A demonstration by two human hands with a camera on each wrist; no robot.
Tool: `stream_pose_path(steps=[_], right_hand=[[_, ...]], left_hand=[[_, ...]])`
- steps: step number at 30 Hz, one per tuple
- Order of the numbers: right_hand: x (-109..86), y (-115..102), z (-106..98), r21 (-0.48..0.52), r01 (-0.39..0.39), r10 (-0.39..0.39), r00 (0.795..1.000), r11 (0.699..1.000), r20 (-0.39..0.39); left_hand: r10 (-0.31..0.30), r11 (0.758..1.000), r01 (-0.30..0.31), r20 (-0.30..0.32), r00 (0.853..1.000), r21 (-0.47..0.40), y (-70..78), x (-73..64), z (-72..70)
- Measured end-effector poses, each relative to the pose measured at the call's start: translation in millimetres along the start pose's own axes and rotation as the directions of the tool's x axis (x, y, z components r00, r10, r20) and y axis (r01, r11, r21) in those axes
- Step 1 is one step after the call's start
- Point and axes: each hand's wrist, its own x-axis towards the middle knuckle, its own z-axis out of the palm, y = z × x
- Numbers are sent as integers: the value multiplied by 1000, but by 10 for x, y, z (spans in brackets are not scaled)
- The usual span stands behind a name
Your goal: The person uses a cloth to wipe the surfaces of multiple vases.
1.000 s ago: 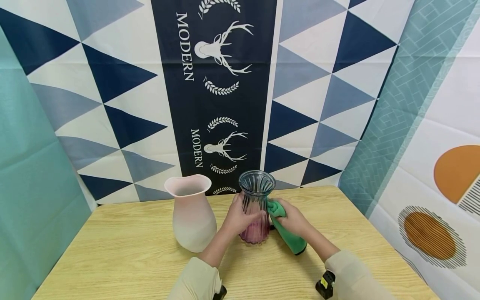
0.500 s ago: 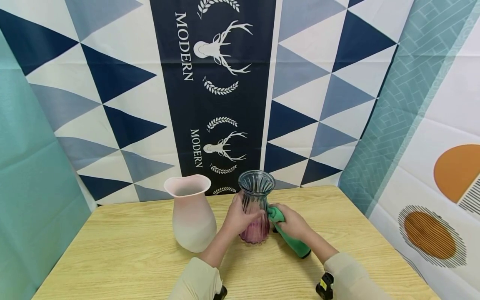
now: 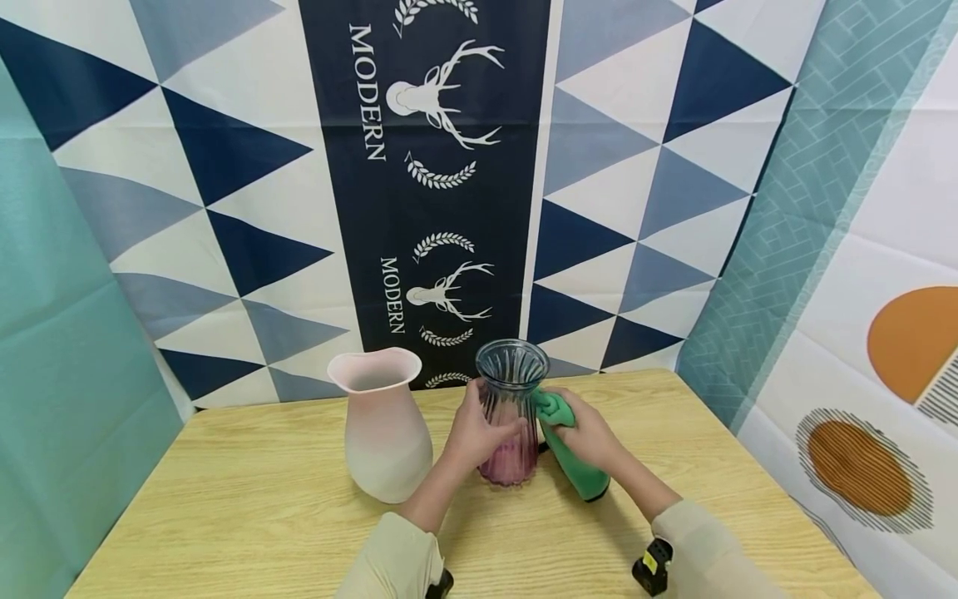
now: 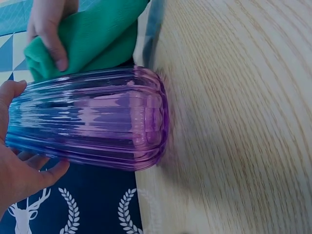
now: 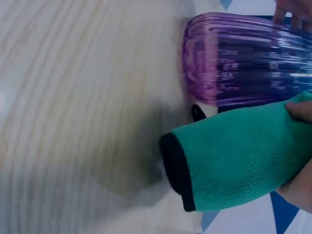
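Note:
A ribbed glass vase (image 3: 511, 445), blue at the rim and purple-pink at the base, stands upright on the table. My left hand (image 3: 473, 433) grips its side, thumb across the front and fingers behind, as the left wrist view shows around the glass (image 4: 97, 117). On the vase's right, my right hand (image 3: 587, 428) holds a bunched green cloth (image 3: 580, 470) against the upper side of the glass. The cloth's dark-edged end (image 5: 234, 156) hangs below that hand in the right wrist view.
A matte white-pink vase (image 3: 387, 445) with a wavy rim stands to the left, close to my left forearm. The wooden table (image 3: 247, 499) ends at a patterned backdrop (image 3: 449, 208) behind the vases.
My right hand and the green cloth dipped slightly, then rose again along the right side of the glass vase. My left hand and both vases have stayed in place.

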Motion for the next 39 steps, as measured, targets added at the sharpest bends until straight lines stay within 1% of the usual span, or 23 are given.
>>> stream_pose_path(steps=[3, 7, 11, 14, 19, 25, 28, 33, 39], right_hand=[[31, -65, -24, 20, 6, -4, 998, 1000, -65], [60, -156, -40, 77, -17, 28, 991, 997, -135], [83, -221, -47, 119, -24, 44, 985, 993, -169], [93, -237, -46, 112, -22, 42, 982, 993, -182], [93, -223, -27, 83, -6, 21, 984, 996, -179], [90, -221, -17, 53, 12, -3, 987, 999, -161], [84, -215, -20, 44, 4, 3, 990, 999, -139], [58, -183, -23, 23, -28, 30, 996, 999, -82], [41, -140, 3, 11, -12, 12, 998, 1000, -58]], left_hand=[[11, 1000, -11, 4, 1000, 7, 2, 0, -11], [29, 1000, -29, 13, 999, 5, -4, -3, -17], [37, 999, -37, 18, 999, -9, -15, -7, -19], [47, 999, -47, 14, 999, -11, -19, -8, -20], [74, 997, -74, 11, 997, 3, -20, -5, -19], [73, 997, -73, 9, 997, 15, -25, 3, -22], [69, 997, -69, 10, 998, 22, -21, 11, -27], [63, 998, -63, 21, 998, 19, -15, 19, -25], [71, 997, -71, 17, 997, 20, -38, 22, -7]])
